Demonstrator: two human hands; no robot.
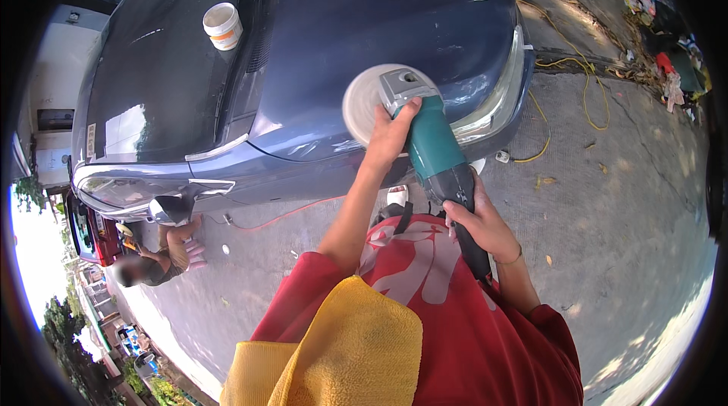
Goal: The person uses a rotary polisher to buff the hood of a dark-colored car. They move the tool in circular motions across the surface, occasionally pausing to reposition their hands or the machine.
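Observation:
My left hand (389, 134) grips the front of a green and black electric polisher (433, 141), just behind its grey metal gear head. Around the black rear handle, close to my waist, my right hand (483, 224) is wrapped. The round white polishing pad (361, 106) looks blurred. It lies over the edge of the dark blue car's hood (364, 25), above the front fender (307, 150); whether it presses on the paint I cannot tell. Light tape runs along some trim, and the headlight (495, 104) is beside the tool.
An open white tub (222, 25) stands on the windshield's lower part. A yellow cord (588, 82) and an orange cord (290, 212) lie on the concrete (569, 201). Beyond the side mirror (170, 210), a person (156, 261) crouches with another polisher. A yellow cloth (352, 343) hangs over my shoulder.

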